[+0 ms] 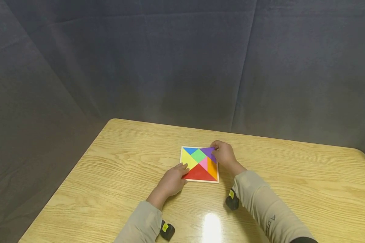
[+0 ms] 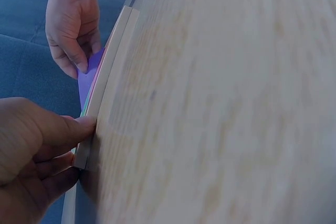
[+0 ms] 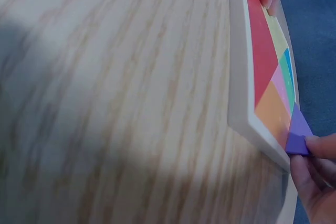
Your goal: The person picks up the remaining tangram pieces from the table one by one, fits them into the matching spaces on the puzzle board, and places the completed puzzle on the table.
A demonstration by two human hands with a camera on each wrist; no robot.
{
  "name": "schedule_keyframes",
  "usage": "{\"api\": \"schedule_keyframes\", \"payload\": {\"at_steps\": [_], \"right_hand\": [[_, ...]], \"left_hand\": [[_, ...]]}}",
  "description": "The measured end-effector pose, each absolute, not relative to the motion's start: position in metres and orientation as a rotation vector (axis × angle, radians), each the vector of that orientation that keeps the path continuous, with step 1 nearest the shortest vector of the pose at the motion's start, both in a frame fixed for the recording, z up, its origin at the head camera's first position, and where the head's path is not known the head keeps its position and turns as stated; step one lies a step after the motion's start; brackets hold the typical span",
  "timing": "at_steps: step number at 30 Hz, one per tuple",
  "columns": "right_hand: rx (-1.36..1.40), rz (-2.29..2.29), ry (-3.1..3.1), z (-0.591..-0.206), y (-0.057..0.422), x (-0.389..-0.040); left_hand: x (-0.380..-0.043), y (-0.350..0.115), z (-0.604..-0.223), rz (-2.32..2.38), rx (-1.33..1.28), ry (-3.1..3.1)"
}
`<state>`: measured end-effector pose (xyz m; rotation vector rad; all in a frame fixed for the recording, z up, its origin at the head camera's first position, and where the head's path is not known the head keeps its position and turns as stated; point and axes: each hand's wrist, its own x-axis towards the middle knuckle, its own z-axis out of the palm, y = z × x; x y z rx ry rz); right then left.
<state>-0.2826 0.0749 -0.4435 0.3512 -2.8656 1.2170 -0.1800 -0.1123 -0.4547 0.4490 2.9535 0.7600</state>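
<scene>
A square tangram board [image 1: 203, 181] with a pale rim lies on the table. At its front left corner my left hand [image 1: 172, 180] grips it, thumb against the front edge and fingers over the yellow triangle [image 1: 187, 158] and red triangle [image 1: 199, 172]. My right hand [image 1: 226, 154] pinches the purple triangle [image 1: 207, 152] at the far right corner. In the right wrist view, that purple triangle [image 3: 298, 135] sticks up tilted above the rim. The blue triangle [image 1: 190, 150], green square [image 1: 199, 155], pink piece [image 1: 204, 163] and orange piece [image 1: 212, 167] lie flat in the board.
The wood-grain table [image 1: 134, 155] extends around the board on every side. Behind it hangs a dark grey curtain [image 1: 182, 67]. Both wrists wear small black cameras, one on the left [image 1: 167, 231] and one on the right [image 1: 232, 201], close over the table.
</scene>
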Motion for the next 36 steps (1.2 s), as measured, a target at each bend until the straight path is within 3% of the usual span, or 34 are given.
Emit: {"api": "schedule_keyframes", "payload": {"at_steps": [27, 36], "right_hand": [[0.454, 0.949, -2.88, -0.459, 0.075, -0.278], [0.478, 0.619, -2.863, -0.463, 0.072, -0.27]], "left_hand": [[-0.181, -0.11, -0.459, 0.766, 0.499, 2.974], [-0.183, -0.108, -0.46, 0.775, 0.514, 2.96]]}}
